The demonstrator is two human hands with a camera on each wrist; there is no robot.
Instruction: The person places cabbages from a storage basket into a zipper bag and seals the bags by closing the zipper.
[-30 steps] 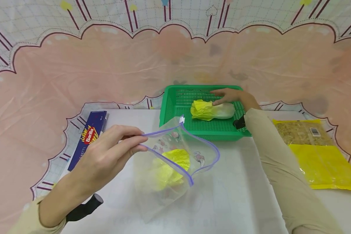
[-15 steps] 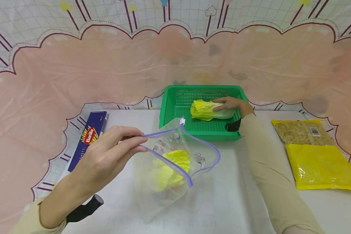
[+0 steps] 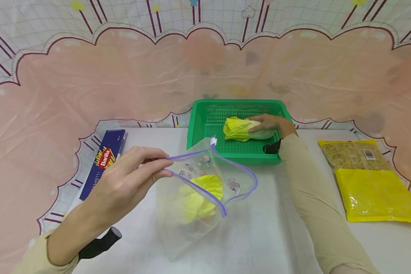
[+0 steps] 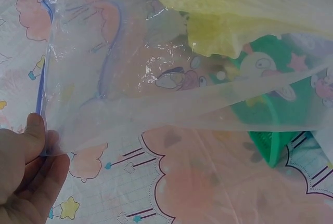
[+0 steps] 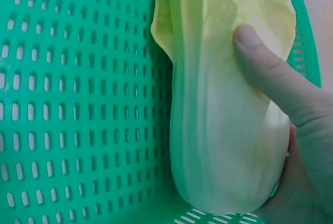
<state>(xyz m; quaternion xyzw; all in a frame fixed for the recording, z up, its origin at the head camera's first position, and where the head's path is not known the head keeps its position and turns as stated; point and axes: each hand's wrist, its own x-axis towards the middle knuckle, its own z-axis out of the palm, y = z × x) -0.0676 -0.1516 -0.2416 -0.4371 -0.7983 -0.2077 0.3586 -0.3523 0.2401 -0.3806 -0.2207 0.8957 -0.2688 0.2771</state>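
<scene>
My left hand (image 3: 128,177) pinches the purple-edged rim of a clear zip bag (image 3: 178,243) at its left corner, and the bag's mouth gapes to the right. Inside the bag lies a napa cabbage (image 3: 209,186), its yellow leaves toward the opening; the left wrist view shows those leaves (image 4: 218,21) through the film. My right hand (image 3: 270,123) grips a second napa cabbage (image 3: 238,129) lying in the green basket (image 3: 205,104). In the right wrist view, the thumb lies across this cabbage's pale stalk (image 5: 223,146), while the other fingers are mostly hidden behind it.
To the left on the white table (image 3: 260,243) lies a blue Barilla spaghetti box (image 3: 104,158). A flat yellow packet (image 3: 376,190) with a see-through upper part lies at the right. A patterned pink cloth (image 3: 140,83) hangs behind the table.
My right hand has come down onto the cabbage in the basket and taken hold of it, its forearm shifting left. The left hand and the bag have stayed in place.
</scene>
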